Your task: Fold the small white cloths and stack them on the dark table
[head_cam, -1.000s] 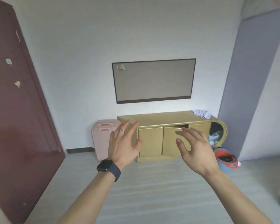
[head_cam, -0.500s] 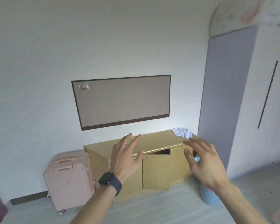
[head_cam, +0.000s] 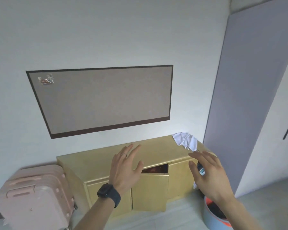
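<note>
Head view shows the crumpled white cloths point(head_cam: 184, 141) at the far right corner of the yellow cabinet point(head_cam: 98, 165). The left hand point(head_cam: 125, 170) and right hand point(head_cam: 208, 175) hover spread, holding nothing. The fabric looks light and limp; pinching two corners should suit.

Single wide head cam here
Faces forward at the wall panel point(head_cam: 103, 100) and yellow cabinet point(head_cam: 96, 165), frame tilted, cabinet fairly near.

Both hands raised, holding nothing.
Left hand point(head_cam: 125, 170) and right hand point(head_cam: 209, 175) reach forward, fingers spread and relaxed.
</note>
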Motion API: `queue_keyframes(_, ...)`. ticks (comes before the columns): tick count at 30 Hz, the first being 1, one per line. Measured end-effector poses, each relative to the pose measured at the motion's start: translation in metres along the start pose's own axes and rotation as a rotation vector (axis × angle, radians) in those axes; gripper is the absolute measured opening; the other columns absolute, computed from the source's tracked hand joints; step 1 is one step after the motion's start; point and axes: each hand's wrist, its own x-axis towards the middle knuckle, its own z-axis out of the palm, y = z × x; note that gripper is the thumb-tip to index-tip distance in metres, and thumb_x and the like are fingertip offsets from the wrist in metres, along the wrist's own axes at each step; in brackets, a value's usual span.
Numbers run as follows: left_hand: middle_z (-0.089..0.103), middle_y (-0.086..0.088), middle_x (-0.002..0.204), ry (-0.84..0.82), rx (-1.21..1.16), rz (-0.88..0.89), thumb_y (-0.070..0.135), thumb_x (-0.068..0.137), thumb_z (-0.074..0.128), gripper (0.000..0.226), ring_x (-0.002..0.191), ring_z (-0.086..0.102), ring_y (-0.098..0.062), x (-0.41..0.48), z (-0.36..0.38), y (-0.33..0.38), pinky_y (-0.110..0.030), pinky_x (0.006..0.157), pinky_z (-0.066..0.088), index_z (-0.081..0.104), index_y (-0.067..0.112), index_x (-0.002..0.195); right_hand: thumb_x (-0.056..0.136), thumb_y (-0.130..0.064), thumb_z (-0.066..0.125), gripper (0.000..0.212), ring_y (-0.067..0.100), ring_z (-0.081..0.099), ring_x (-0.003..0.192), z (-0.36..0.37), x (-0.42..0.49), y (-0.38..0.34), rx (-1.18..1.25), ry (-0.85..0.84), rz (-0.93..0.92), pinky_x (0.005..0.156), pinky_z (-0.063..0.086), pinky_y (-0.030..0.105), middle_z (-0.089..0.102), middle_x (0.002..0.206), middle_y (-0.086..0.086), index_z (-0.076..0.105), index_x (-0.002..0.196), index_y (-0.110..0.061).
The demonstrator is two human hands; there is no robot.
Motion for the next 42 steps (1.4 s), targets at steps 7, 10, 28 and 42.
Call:
queue_keyframes(7,0.028,0.009,0.159,-0.125,-0.008,-0.065,0.049,0.095,0.042,0.057,0.147,0.020,-0.014,0.111,0.128,-0.058,-0.042,0.119,0.022,0.028,0.045,0.149,0.092,-0.039,0.061,0.029,0.019,0.051,0.122,0.119,0.079,0.096,-0.006,-0.119,0.092,0.097,0.049,0.045,0.065,0.120,-0.016,0.067,0.119,-0.030)
queue_keyframes(10,0.027,0.011,0.159,-0.203,-0.035,-0.092,0.048,0.096,0.043,0.056,0.149,0.016,-0.012,0.159,0.184,-0.080,-0.038,0.120,0.017,0.028,0.046,0.149,0.092,-0.034,0.064,0.029,0.020,0.051,0.123,0.170,0.109,0.135,-0.050,-0.169,0.131,0.099,0.048,0.044,0.066,0.119,-0.016,0.067,0.120,-0.028)
queue_keyframes(28,0.028,0.005,0.159,-0.653,0.089,-0.330,0.046,0.097,0.041,0.056,0.146,0.023,-0.016,0.379,0.471,-0.174,-0.035,0.117,0.019,0.027,0.042,0.150,0.098,-0.046,0.045,0.039,0.016,0.043,0.131,0.425,0.278,0.362,-0.226,-0.765,0.535,0.108,0.035,0.034,0.057,0.135,-0.013,0.056,0.133,-0.033)
queue_keyframes(42,-0.022,0.009,0.162,-0.953,0.146,-0.598,0.056,0.098,0.035,0.068,0.150,-0.018,-0.022,0.455,0.642,-0.229,-0.068,0.114,0.002,-0.005,0.048,0.152,0.100,-0.039,0.046,0.053,0.040,0.043,0.125,0.621,0.408,0.543,-0.370,-0.925,0.695,0.094,0.042,0.051,0.037,0.146,0.011,0.035,0.142,-0.010)
